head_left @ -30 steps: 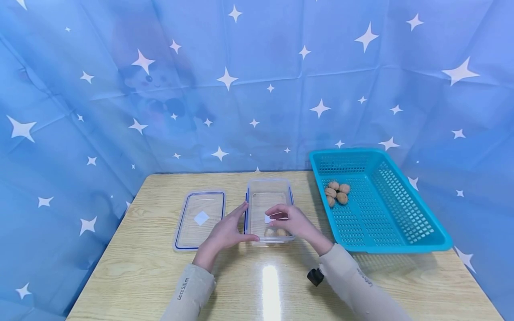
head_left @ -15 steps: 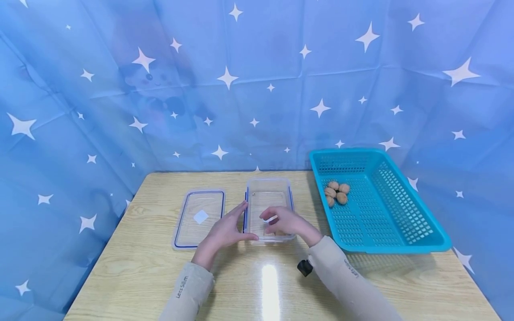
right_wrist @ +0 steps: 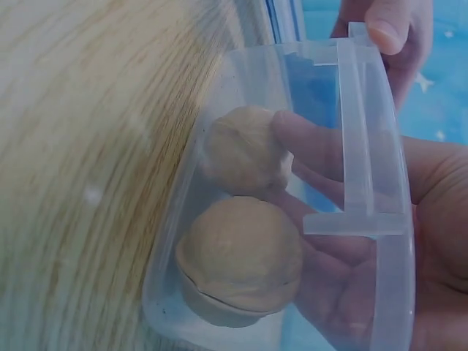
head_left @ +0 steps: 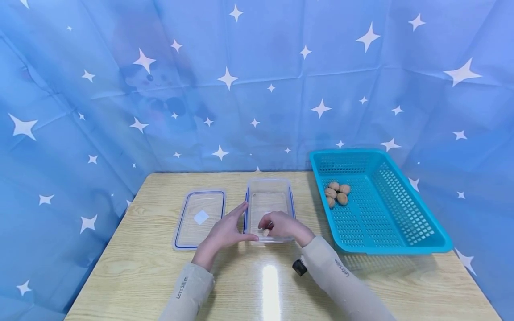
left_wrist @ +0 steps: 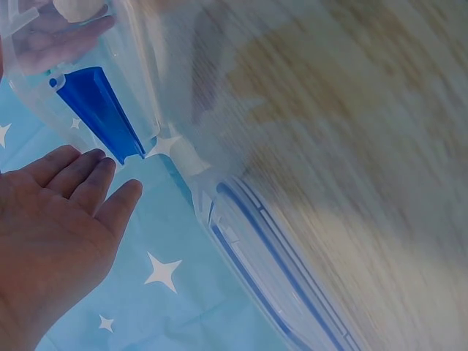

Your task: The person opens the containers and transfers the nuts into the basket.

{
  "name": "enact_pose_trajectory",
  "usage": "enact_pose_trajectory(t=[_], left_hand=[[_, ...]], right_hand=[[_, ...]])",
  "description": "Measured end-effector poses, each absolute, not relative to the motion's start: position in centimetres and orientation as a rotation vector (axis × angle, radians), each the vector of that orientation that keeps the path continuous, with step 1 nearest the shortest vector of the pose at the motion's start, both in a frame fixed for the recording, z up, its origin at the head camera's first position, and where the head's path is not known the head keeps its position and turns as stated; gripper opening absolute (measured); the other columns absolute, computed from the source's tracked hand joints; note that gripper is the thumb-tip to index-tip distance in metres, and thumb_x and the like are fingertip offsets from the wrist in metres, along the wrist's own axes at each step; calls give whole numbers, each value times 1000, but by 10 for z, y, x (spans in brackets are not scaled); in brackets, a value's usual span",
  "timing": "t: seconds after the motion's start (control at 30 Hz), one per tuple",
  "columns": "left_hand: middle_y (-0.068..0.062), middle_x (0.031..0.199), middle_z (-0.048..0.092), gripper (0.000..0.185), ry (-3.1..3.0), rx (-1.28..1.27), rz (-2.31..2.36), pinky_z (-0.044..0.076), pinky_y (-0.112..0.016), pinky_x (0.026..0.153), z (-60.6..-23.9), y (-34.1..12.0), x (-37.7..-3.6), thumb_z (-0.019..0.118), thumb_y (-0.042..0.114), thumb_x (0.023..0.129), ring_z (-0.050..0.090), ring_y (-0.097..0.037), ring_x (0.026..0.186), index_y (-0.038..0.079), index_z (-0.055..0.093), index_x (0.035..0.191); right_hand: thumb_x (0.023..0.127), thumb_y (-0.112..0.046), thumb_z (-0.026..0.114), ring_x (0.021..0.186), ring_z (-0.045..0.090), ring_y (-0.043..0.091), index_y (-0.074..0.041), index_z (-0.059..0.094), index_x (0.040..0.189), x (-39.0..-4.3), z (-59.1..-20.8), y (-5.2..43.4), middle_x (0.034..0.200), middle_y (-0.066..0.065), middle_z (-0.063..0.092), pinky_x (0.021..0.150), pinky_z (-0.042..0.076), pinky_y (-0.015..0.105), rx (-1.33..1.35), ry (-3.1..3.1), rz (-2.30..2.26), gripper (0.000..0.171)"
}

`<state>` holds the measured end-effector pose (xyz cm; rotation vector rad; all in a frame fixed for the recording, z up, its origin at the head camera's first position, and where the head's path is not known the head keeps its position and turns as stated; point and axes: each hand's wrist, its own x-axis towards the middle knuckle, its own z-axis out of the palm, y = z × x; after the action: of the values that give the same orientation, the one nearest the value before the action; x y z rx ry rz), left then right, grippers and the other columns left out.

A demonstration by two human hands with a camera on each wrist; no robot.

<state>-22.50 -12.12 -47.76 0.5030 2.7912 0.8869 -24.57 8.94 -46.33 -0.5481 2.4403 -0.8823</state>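
Observation:
A clear plastic container with blue clasps stands mid-table. My left hand lies flat against its left wall, fingers straight, thumb along the front; in the left wrist view the left hand sits beside a blue clasp. My right hand reaches down into the container's near end. Two walnuts lie there, one farther and one nearer. The right hand's fingers lie beside them, a fingertip touching the farther one. The container's rim crosses that view.
The container's clear lid lies flat to its left; the lid's edge shows in the left wrist view. A teal perforated basket at the right holds several walnuts. A blue star-print cloth backs the wooden table.
My right hand has moved down and left from above the container into its near end, onto the walnuts. The left hand, container, lid and basket have stayed put.

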Motion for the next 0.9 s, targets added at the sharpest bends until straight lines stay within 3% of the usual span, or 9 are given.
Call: enact_pose_trajectory(t=[0.33, 0.53, 0.9], left_hand=[[-9, 166, 25, 111, 2781, 496, 895, 37, -54, 118, -477, -121, -225, 80, 59, 73, 33, -34, 149, 15, 26, 159], [-8, 166, 24, 112, 2782, 500, 888, 36, -55, 118, -477, -121, -226, 80, 61, 73, 32, -34, 149, 15, 25, 159], [-7, 167, 24, 111, 2778, 477, 891, 37, -56, 118, -476, -120, -225, 82, 58, 73, 32, -34, 150, 16, 25, 159]], right_hand=[[85, 1, 73, 97, 70, 22, -3, 75, 105, -249, -473, 89, 103, 8, 75, 90, 60, 37, -624, 2475, -938, 20], [87, -10, 75, 94, 70, 20, -1, 75, 107, -250, -478, 91, 103, 9, 76, 86, 60, 33, -675, 2476, -1044, 21], [90, -18, 75, 104, 70, 26, -1, 72, 116, -245, -477, 91, 112, 13, 74, 91, 60, 42, -594, 2490, -1289, 31]])
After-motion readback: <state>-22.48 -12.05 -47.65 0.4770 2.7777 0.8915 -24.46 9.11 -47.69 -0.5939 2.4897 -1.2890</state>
